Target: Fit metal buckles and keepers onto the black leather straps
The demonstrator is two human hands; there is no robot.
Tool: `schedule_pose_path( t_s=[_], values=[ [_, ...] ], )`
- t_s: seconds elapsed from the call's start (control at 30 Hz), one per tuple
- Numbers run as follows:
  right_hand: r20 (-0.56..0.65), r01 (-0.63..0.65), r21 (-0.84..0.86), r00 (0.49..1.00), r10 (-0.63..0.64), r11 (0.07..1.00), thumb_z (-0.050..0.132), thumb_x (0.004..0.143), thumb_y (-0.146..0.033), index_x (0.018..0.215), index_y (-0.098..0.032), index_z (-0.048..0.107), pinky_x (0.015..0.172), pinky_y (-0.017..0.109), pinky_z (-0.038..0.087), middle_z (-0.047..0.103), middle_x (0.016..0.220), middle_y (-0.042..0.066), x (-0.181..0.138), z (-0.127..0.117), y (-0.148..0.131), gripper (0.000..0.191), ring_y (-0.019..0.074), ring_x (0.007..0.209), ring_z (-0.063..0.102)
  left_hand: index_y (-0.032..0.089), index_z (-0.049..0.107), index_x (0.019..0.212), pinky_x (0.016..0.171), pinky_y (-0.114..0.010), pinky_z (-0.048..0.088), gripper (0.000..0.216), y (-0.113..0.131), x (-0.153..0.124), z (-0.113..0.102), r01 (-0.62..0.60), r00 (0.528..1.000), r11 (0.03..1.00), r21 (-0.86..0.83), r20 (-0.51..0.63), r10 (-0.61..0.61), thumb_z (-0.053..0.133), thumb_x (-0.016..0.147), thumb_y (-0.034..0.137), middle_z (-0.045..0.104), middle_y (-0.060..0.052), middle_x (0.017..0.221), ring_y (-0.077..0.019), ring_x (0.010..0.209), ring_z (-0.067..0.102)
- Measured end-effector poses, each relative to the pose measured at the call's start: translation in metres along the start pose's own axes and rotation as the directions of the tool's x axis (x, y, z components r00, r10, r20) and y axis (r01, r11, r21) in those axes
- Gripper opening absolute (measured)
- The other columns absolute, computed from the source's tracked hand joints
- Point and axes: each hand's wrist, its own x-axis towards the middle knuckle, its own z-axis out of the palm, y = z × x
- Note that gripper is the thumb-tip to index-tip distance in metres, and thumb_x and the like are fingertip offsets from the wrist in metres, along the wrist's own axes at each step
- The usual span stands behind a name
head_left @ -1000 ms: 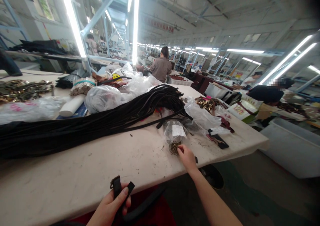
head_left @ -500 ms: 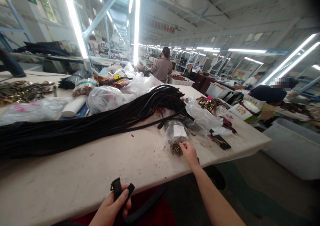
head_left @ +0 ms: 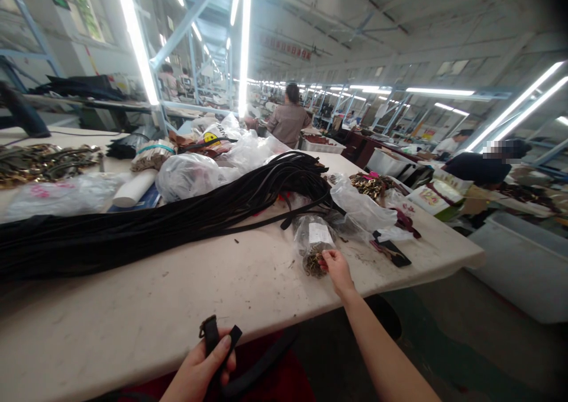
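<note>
1. Kept a flat black leather-like strap [head_left: 212, 335] grasped in the left hand [head_left: 199, 363], at the near edge of the pale cloth-covered worktop [head_left: 177, 292], with the grip closed and the thumb over a short square-cut end.
2. Had a small dark metal buckle [head_left: 203, 328] at the other upright end of the strap, just left of the thumb.
3. Had the right hand [head_left: 338, 270] at the near end of a clear plastic bag [head_left: 302, 236], fingertips touching a heap of small brass-coloured metal pieces [head_left: 312, 266]; could not tell whether a piece was pinched in that grip.
4. Saw a white paper label [head_left: 319, 233] on top of the bag, just above the heap.
5. Saw a long bundle of black strips [head_left: 177, 221] stretched across the worktop, from the left edge of view to just behind the bag.
6. Noted a crumpled translucent white plastic bag [head_left: 355, 206] right of the bundle's end, near a flat black piece [head_left: 397, 255].
7. Noted a white cylindrical roll [head_left: 133, 190] behind the bundle, on the left.
8. Saw a person in a brown top [head_left: 288, 122] beyond the worktop, facing away.
</note>
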Motion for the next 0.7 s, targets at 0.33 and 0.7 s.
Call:
schedule_pose_path(
  t_s=[0.33, 0.7],
  values=[
    [0.218, -0.085, 0.182, 0.975, 0.044, 0.980, 0.069, 0.062, -0.046, 0.090, -0.017, 0.056, 0.059, 0.027, 0.048, 0.060, 0.080, 0.002, -0.065, 0.051, -0.035, 0.044, 0.0121, 0.061, 0.057, 0.011, 0.055, 0.098, 0.048, -0.022, 0.031, 0.052, 0.031, 0.007, 0.019, -0.058, 0.998, 0.996, 0.066, 0.029, 0.056, 0.065, 0.064, 0.049, 0.046, 0.006, 0.052, -0.0091, 0.045, 0.039],
    [0.607, -0.132, 0.160, 0.795, 0.008, 0.978, 0.070, 0.065, -0.041, 0.085, -0.018, 0.059, 0.060, 0.028, 0.046, 0.061, 0.071, 0.001, -0.155, 0.121, -0.039, 0.032, 0.0125, 0.060, 0.054, 0.012, 0.057, 0.077, 0.047, -0.021, 0.027, 0.039, 0.027, 0.026, 0.007, -0.146, 0.988, 0.985, 0.092, -0.034, 0.150, 0.068, 0.062, 0.046, 0.044, 0.003, 0.062, -0.0084, 0.053, 0.034]
  ],
)
